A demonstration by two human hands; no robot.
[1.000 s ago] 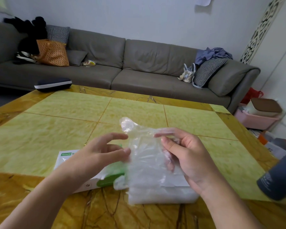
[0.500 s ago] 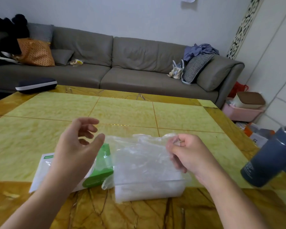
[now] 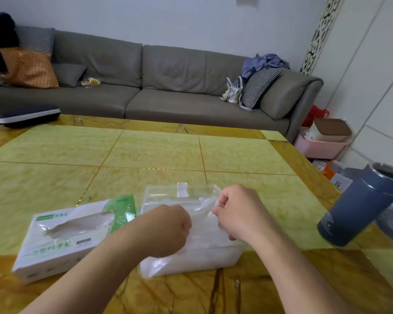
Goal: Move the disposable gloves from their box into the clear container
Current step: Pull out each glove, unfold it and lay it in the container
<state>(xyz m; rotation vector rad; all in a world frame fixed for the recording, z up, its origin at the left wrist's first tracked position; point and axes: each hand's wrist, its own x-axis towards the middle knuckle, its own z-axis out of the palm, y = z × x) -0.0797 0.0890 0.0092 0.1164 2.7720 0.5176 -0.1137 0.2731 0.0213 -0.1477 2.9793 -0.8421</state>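
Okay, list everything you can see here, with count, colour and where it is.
glove box: one, white and green, on the table left of the container
clear container: one, transparent, near table edge, holding clear gloves
tumbler: one, dark blue, open top, table's right edge
table: one, yellow-green marble
sofa: one, grey, behind the table
case: one, dark with white stripe, table's far left corner
pink bin: one, on floor at right
left hand: curled, on the gloves
right hand: pinching the gloves

Table (image 3: 168, 150): box (image 3: 61, 241), container (image 3: 191, 257), tumbler (image 3: 359, 207).
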